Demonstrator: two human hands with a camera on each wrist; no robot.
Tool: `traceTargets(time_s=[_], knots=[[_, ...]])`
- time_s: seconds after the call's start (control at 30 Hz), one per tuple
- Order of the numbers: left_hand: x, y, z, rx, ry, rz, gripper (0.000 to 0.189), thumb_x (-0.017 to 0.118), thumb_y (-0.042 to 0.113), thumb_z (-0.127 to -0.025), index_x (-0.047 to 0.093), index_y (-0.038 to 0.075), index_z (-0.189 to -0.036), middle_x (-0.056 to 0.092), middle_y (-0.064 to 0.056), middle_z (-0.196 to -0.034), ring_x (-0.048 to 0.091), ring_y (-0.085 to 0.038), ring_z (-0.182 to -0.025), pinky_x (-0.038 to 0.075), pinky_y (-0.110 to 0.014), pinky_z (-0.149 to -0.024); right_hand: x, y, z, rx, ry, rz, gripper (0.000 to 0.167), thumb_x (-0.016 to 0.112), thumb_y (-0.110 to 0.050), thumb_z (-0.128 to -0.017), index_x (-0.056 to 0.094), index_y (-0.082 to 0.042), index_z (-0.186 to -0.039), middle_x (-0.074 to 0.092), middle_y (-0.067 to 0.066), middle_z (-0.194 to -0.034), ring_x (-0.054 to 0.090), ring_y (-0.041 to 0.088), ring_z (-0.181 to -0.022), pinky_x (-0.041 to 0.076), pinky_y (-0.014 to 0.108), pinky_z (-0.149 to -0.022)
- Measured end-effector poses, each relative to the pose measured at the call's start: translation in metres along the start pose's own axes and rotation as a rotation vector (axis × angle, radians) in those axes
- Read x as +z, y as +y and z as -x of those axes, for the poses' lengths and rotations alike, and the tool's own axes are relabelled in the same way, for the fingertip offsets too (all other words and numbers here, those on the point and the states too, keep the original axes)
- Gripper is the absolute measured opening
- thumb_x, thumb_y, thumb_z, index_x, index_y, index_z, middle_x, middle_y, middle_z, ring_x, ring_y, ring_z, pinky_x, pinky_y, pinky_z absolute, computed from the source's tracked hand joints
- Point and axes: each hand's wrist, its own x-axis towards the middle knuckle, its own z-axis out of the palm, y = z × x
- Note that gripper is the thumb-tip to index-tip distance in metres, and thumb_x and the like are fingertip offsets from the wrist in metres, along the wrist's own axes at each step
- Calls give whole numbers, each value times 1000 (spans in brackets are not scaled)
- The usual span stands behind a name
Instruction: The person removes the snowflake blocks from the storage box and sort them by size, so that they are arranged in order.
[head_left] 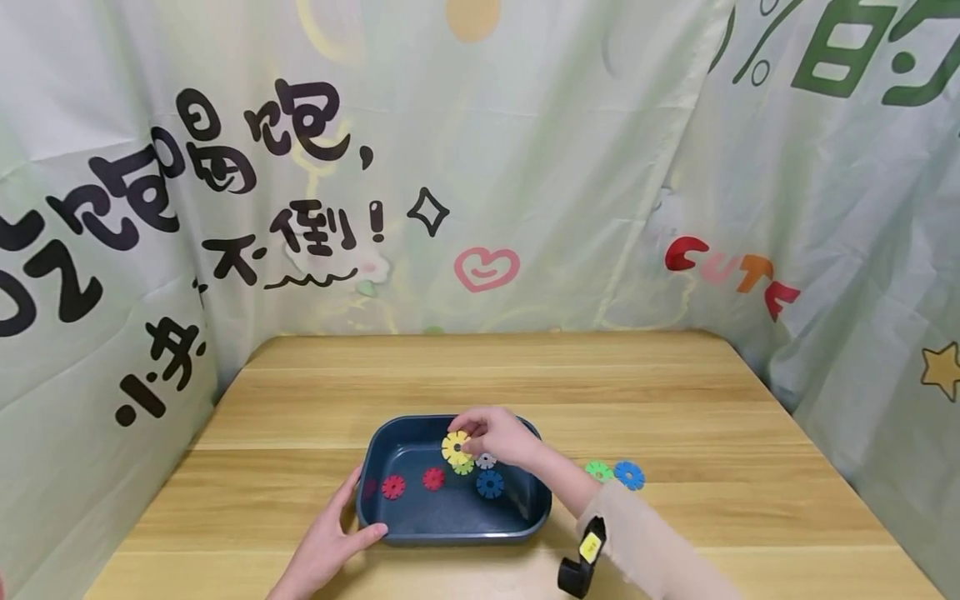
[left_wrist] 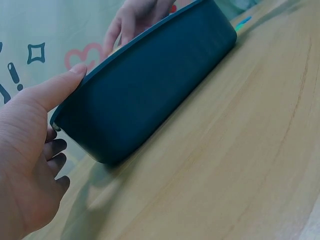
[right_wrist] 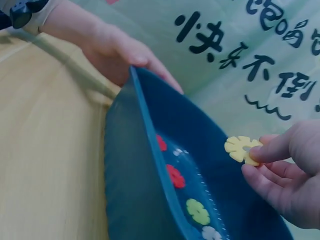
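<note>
The right hand pinches the yellow disc between thumb and fingertips; the disc is notched around its edge and has a central hole. The yellow disc is located over the interior of the dark blue tray, raised clear of the tray floor, as the right wrist view confirms. The left hand grips the tray at its left end: the thumb lies over the rim near the front corner, and the fingers are set against the outer wall, partly hidden, so their exact spacing cannot be told. The tray rests upright on the wooden table. Its floor carries two red discs side by side at the left and centre, a yellow-green disc below the yellow disc, a pale disc next to that, and a blue disc nearer the front. Outside the tray, to its right, a green disc and a second blue disc lie next to each other on the table.
</note>
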Motion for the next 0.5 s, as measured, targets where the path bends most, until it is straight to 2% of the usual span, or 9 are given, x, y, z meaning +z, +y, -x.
traceTargets(time_s=[0.2,0.3,0.5], knots=[[-2,0,0,-14,-2,-1,90,73,36,-77,23,10,-147,23,-22,-149,21,-46,-133,22,-69,-97,-22,-1,20,-42,53,-48,28,61,8,-82,61,8,-110,58,11,-86,58,20,-70,54,44,-68],[-2,0,-1,-28,-7,-4,91,74,37,-77,23,11,-147,23,-22,-149,20,-46,-133,22,-69,-97,-33,1,31,-30,89,-78,29,60,8,-83,60,9,-112,57,11,-87,60,19,-70,54,46,-70],[-2,-1,-1,-14,-13,-6,91,74,35,-77,23,10,-147,23,-23,-149,20,-47,-133,21,-69,-97,-54,9,53,-16,180,-144,31,59,7,-84,56,13,-114,56,10,-86,61,16,-72,53,49,-73]])
